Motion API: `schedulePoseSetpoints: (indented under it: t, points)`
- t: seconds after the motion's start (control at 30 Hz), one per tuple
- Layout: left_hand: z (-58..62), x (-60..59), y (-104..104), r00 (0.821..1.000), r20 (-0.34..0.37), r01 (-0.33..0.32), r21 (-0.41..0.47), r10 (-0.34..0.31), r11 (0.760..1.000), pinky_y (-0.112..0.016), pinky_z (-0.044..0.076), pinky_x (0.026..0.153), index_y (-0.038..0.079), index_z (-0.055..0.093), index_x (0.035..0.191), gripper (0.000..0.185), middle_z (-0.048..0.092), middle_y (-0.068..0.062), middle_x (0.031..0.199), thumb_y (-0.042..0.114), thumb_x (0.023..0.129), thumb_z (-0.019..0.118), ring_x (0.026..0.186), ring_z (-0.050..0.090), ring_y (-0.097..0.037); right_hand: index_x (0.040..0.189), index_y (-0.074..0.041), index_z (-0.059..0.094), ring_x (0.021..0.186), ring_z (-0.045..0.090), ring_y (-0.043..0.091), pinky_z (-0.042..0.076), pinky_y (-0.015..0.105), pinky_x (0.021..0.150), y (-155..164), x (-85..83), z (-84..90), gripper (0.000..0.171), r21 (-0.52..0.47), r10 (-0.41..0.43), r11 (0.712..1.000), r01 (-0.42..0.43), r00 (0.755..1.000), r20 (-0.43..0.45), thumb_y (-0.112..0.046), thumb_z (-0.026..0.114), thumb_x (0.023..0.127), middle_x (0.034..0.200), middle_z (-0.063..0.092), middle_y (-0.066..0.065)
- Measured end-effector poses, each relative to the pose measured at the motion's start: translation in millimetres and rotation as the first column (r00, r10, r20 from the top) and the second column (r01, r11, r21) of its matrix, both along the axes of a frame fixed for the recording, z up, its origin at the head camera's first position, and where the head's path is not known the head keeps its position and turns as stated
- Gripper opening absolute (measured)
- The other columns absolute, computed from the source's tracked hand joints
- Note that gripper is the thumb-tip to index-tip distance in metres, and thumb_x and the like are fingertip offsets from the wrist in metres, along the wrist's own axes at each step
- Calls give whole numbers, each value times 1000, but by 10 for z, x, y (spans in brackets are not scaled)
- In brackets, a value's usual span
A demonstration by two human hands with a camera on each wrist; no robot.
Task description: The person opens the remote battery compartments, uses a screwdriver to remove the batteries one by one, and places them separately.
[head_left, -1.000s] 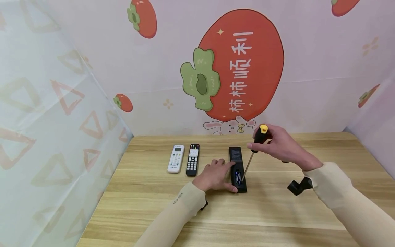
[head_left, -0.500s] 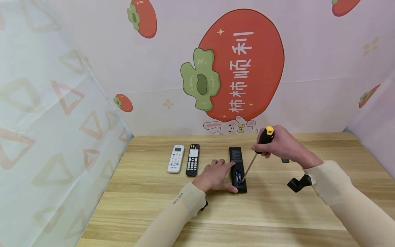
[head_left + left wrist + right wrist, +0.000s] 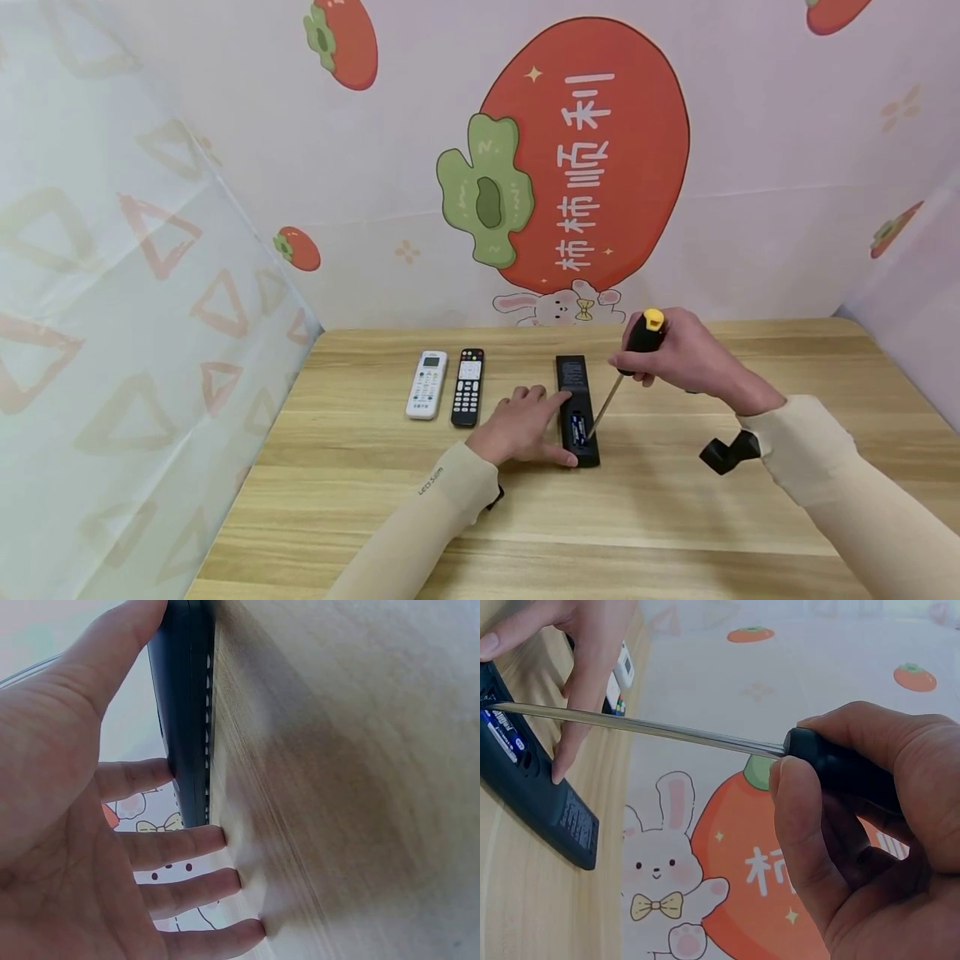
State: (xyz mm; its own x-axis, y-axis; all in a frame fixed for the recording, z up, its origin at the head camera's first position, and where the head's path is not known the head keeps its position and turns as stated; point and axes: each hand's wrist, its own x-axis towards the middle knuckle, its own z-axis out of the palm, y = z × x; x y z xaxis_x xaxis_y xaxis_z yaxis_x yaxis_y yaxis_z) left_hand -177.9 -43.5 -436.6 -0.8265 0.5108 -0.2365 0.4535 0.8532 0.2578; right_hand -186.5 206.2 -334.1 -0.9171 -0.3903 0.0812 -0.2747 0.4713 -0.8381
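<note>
A black remote point(image 3: 576, 392) lies back-up on the wooden table point(image 3: 375, 500), its battery bay uncovered and a blue battery point(image 3: 577, 429) showing. My left hand point(image 3: 525, 429) rests flat beside it, thumb at its near end and straight fingers against its left side. The left wrist view shows this hand point(image 3: 75, 825) pressed to the remote's edge point(image 3: 186, 712). My right hand point(image 3: 678, 357) grips a screwdriver point(image 3: 643, 333) with a black handle and yellow cap. Its shaft point(image 3: 645, 726) slants down, the tip in the bay next to the battery point(image 3: 502, 735).
A white remote point(image 3: 427, 384) and a black button remote point(image 3: 468, 387) lie side by side at the back left. Patterned sheets wall the table on the left, back and right. A black wrist mount point(image 3: 723, 454) hangs under my right forearm.
My right hand has shifted slightly right, leaning the screwdriver handle further right, while the tip has stayed in the battery bay. The left hand and remote have not moved.
</note>
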Motion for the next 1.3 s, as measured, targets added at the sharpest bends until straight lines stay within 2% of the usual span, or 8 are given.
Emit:
schedulePoseSetpoints:
  t: [0.47, 0.8, 0.9, 1.07, 1.3]
  points:
    - [11, -23, 13, 1000, 7, 14, -10, -14, 1000, -55, 41, 106, 28, 35, 159, 98, 45, -10, 151, 67, 79, 76, 136, 42, -34, 82, -7, 64, 57, 65, 25, 58, 37, 56, -24, -3, 27, 19, 9, 57, 998, -57, 998, -35, -11, 83, 85, 69, 65, 9]
    - [16, -35, 25, 1000, 15, 10, -12, -10, 1000, -55, 41, 106, 28, 35, 159, 99, 45, -10, 151, 68, 78, 76, 136, 42, -34, 79, -6, 65, 58, 66, 25, 59, 42, 57, 17, -16, 30, 21, 5, 71, 997, -71, 997, -20, -13, 85, 84, 69, 65, 10]
    - [25, -31, 28, 1000, 16, 8, -17, -8, 1000, -55, 41, 106, 28, 34, 159, 99, 44, -10, 151, 68, 79, 76, 136, 41, -34, 79, -6, 65, 58, 66, 25, 59, 40, 58, 28, -11, 37, 23, 8, 76, 997, -76, 997, -20, -17, 86, 83, 69, 65, 9]
    - [36, -21, 32, 1000, 18, 5, -20, -5, 1000, -54, 41, 106, 28, 35, 159, 99, 45, -10, 151, 68, 78, 76, 136, 42, -34, 79, -7, 66, 57, 66, 25, 58, 39, 57, 27, -10, 40, 21, -8, 115, 993, -115, 993, -38, -13, 85, 83, 68, 65, 8]
    - [45, -20, 31, 1000, 23, 8, -14, -8, 1000, -55, 41, 106, 27, 35, 159, 99, 45, -11, 151, 67, 79, 76, 136, 42, -34, 89, -2, 67, 62, 68, 25, 59, 36, 60, 39, -89, 52, 22, 17, 77, 997, -77, 997, 28, -17, 82, 87, 76, 68, 12]
